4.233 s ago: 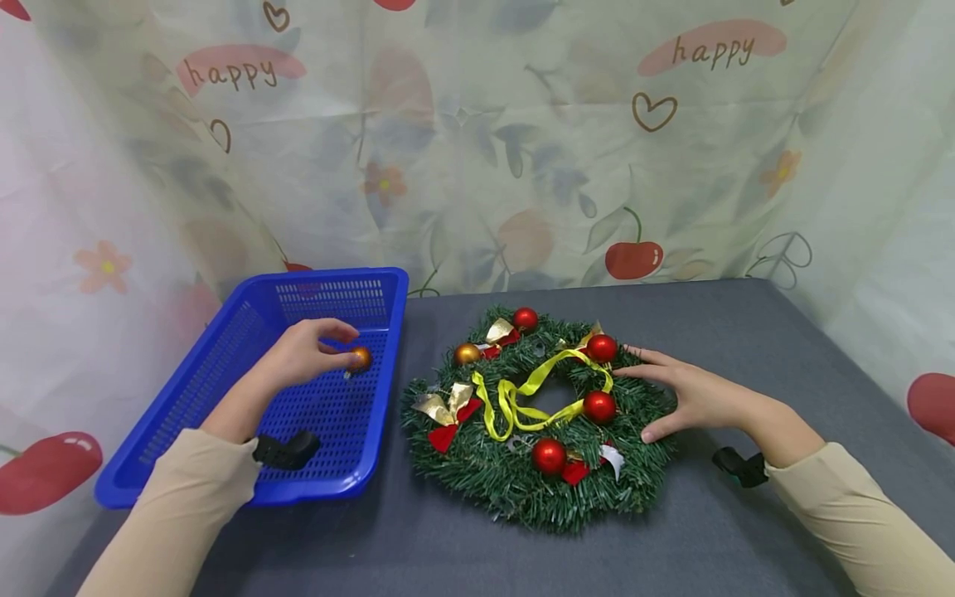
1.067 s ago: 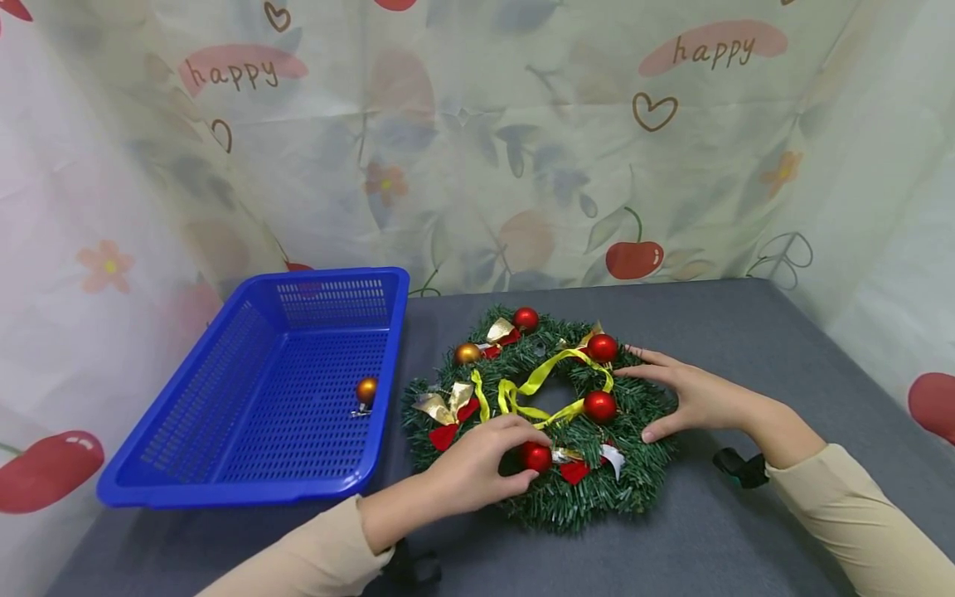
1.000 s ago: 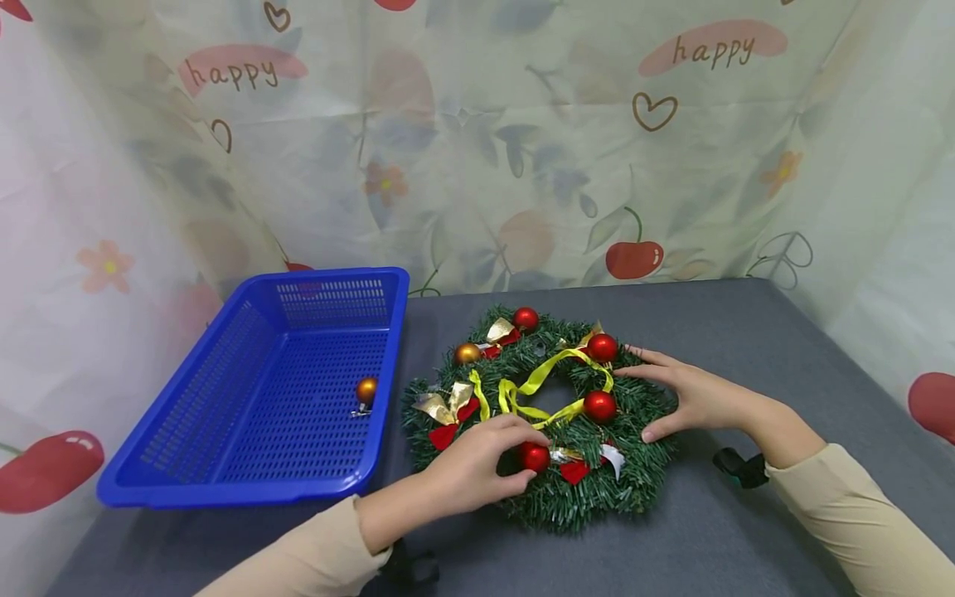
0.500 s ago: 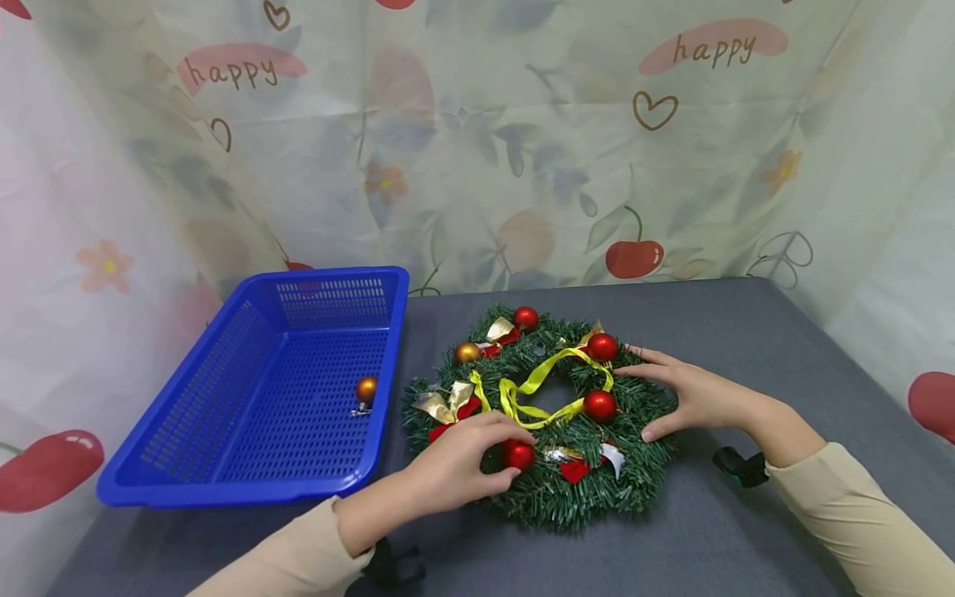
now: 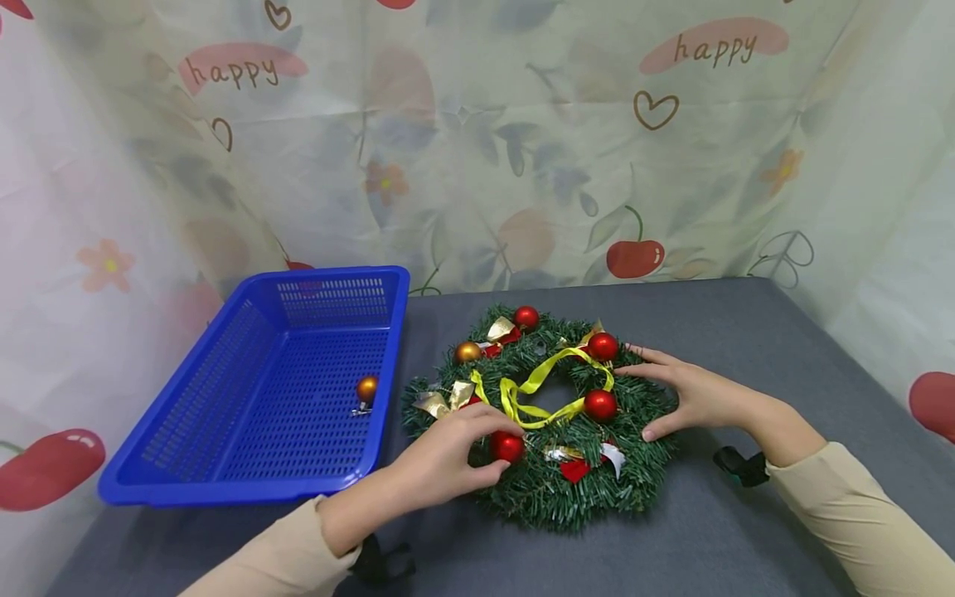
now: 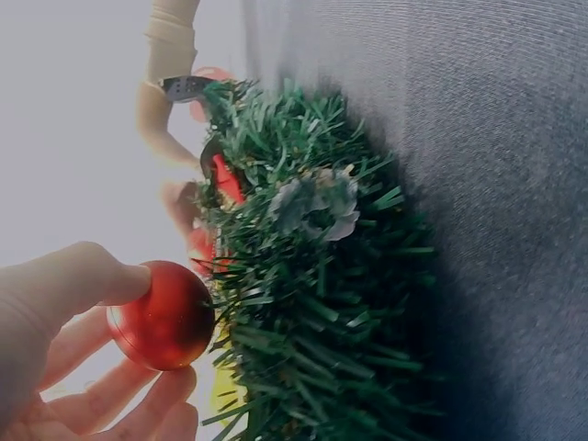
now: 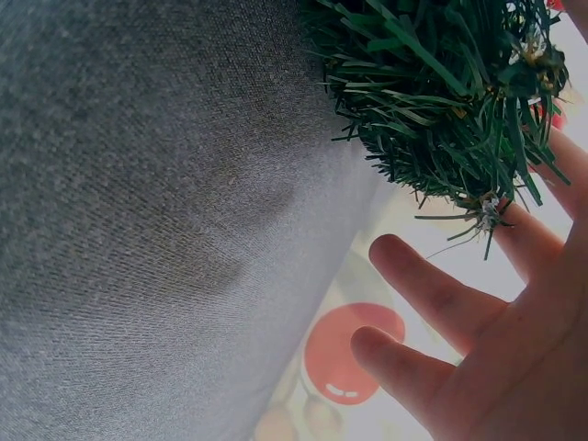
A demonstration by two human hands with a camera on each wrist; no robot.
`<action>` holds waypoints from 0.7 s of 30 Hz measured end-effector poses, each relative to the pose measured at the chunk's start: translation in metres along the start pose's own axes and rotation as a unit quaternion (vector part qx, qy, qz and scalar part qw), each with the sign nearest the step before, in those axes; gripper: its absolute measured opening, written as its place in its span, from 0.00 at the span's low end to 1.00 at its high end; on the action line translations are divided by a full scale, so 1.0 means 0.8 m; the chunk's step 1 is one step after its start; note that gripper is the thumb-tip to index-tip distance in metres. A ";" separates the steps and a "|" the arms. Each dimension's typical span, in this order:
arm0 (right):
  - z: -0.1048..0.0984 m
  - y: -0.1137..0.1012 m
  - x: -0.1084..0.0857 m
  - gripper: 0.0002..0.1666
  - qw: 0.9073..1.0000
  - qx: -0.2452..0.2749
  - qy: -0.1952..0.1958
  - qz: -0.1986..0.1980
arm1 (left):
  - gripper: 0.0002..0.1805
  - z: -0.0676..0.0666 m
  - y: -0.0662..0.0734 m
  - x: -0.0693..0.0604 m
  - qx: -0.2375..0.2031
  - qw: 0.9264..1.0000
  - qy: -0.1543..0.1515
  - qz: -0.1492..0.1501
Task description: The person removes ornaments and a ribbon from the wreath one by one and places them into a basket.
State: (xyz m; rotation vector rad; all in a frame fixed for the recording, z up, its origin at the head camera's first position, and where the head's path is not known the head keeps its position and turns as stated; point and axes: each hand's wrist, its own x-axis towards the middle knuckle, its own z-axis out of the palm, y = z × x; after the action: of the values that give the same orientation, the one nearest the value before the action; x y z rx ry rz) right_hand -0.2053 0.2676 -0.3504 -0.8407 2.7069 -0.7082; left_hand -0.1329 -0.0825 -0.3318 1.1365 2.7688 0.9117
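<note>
Ahead of you hangs a pale curtain (image 5: 462, 141) printed with two pink patches (image 5: 242, 66) reading "happy", brown outlined hearts (image 5: 647, 126), orange flowers (image 5: 385, 180) and grey-blue leaves (image 5: 515, 157). On it you see a printed red cherry (image 5: 634, 259) just above the back edge of your dark grey counter (image 5: 716, 327), while a larger cherry (image 5: 52, 470) sits low on the curtain at your left

Head view: diffuse, even light; sharp at centre, stretched toward the frame edges. Soft shadows fall on the bench (image 5: 716, 332) beside the wreath (image 5: 574, 502). The red baubles (image 5: 600, 405) show small highlights. Left wrist view: background overexposed, contrast hazy, wreath tips blurred. Right wrist view: bench darkest at upper left, curtain (image 7: 372, 285) bright.
</note>
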 end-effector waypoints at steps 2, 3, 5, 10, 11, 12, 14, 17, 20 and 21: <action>0.000 0.000 0.000 0.49 1.000 -0.001 0.000 0.000 | 0.17 -0.003 0.001 -0.001 -0.002 1.000 0.003 -0.004; 0.000 0.000 0.000 0.49 1.000 -0.002 0.000 0.000 | 0.17 -0.004 0.002 -0.001 -0.003 1.000 0.004 -0.006; 0.000 -0.001 0.000 0.49 1.000 -0.002 0.000 0.000 | 0.17 -0.006 0.003 -0.002 -0.005 1.000 0.006 -0.011; 0.000 -0.001 0.000 0.49 1.000 0.000 0.000 -0.002 | 0.17 -0.012 0.005 -0.004 -0.001 1.000 0.018 -0.003; 0.000 0.000 0.000 0.49 1.000 0.000 0.000 -0.002 | 0.17 -0.013 0.005 -0.004 0.001 1.000 0.022 0.002; 0.000 0.000 0.000 0.49 1.000 -0.001 0.000 -0.001 | 0.17 -0.014 0.005 -0.004 0.004 1.000 0.027 0.007; 0.001 0.000 0.000 0.49 1.000 -0.002 0.000 0.000 | 0.17 -0.016 0.005 -0.004 0.006 0.999 0.035 0.015; 0.001 0.001 0.000 0.49 1.000 -0.005 0.001 0.001 | 0.17 -0.019 0.006 -0.004 0.007 0.999 0.039 0.021; 0.001 0.001 0.000 0.49 1.000 -0.007 0.002 0.001 | 0.17 -0.023 0.008 -0.003 0.014 0.999 0.041 0.019; 0.001 0.001 0.000 0.49 1.000 -0.007 0.002 0.001 | 0.17 -0.025 0.008 -0.003 0.015 0.999 0.042 0.017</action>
State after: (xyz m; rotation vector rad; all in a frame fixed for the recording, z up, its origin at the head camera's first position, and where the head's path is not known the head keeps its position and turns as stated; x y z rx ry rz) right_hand -0.2056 0.2681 -0.3517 -0.8398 2.7182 -0.6922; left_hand -0.1311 -0.0906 -0.3127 1.1814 2.8466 0.9449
